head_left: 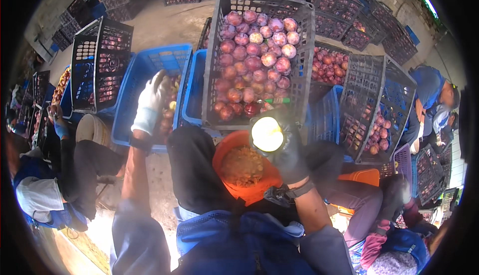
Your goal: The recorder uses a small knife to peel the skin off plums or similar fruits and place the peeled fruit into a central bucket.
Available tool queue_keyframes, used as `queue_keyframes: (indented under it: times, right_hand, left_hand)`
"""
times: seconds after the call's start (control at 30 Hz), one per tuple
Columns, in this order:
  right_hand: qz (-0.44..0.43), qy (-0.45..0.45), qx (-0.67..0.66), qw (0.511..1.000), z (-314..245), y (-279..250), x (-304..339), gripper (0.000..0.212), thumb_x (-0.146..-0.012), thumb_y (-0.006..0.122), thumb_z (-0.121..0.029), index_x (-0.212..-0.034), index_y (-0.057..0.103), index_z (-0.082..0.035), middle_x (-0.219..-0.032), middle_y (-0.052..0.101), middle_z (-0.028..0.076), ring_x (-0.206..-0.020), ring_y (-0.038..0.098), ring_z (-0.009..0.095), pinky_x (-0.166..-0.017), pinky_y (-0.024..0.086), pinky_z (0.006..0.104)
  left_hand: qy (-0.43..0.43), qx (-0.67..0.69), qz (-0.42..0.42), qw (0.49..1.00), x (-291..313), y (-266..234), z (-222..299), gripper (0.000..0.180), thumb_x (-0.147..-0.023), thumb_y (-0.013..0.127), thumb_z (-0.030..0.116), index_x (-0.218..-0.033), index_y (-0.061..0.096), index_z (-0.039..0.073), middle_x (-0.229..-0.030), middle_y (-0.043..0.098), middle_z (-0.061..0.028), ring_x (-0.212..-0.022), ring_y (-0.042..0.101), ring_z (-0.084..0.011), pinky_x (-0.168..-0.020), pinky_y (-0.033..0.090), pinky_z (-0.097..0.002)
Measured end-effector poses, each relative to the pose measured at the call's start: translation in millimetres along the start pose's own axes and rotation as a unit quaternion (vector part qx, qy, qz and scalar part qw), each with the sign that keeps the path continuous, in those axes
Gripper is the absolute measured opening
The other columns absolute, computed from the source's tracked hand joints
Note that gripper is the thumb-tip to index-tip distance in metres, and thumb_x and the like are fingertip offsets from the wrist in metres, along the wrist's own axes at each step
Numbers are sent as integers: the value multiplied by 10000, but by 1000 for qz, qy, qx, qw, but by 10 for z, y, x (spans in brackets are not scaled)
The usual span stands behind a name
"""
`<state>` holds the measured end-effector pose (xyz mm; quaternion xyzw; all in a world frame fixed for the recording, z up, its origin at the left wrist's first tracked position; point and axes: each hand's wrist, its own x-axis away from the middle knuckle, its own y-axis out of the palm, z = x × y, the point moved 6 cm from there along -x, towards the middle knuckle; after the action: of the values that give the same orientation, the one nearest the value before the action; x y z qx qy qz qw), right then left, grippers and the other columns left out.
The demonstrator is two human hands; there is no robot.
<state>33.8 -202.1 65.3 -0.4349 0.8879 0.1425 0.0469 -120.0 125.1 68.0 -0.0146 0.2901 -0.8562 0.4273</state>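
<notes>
The person's left hand, in a white glove, hangs over a blue crate, its fingers extended, with nothing visible between them. The right hand, in a dark glove, is at the near end of a dark crate. A round patch there is so washed out by glare that one cannot tell what it is, nor whether the fingers are clamped on anything. A green stick-like piece shows just beyond that hand.

The work looks well short of finished: plums still spread across the dark crate, while fewer fruits show along the blue crate's right side. An orange bucket between the knees already contains brownish scraps.

The dark crate's raised rim stands close ahead of the right hand, and the bucket sits just below. The blue crate's right wall calls for lifting over when crossing; the left hand has more open room above the crate's left part.
</notes>
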Motion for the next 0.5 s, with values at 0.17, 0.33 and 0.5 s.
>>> queue_keyframes:
  times: [0.17, 0.33, 0.5]
  right_hand:
    - [6, 7, -11, 1000, 92, 192, -70, 294, -1069, 519, -260, -1224, 612, -28, -1050, 690, 70, -860, 688, 163, -695, 575, 309]
    - [60, 77, -60, 993, 972, 109, 200, 263, -1022, 596, -168, -1245, 615, -31, -1158, 668, 103, -1031, 663, 202, -852, 553, 345]
    - [66, 63, 119, 989, 1055, -205, 197, 270, -1018, 576, -233, -1146, 651, -7, -1053, 683, 129, -904, 651, 211, -841, 514, 373]
  left_hand:
    - [132, 131, -98, 978, 544, 552, 787, 479, -1022, 562, 218, -1449, 532, 3, -1391, 605, -110, -1239, 578, -204, -1079, 428, -323]
    - [-39, 236, -270, 933, 1264, 1475, 884, 582, -969, 641, 279, -1465, 512, 1, -1368, 603, -110, -1200, 569, -140, -1028, 462, -293]
    - [61, 52, -201, 976, 1149, 1562, 458, 657, -980, 655, 348, -1472, 460, -43, -1331, 610, -118, -1141, 612, -175, -1008, 486, -312]
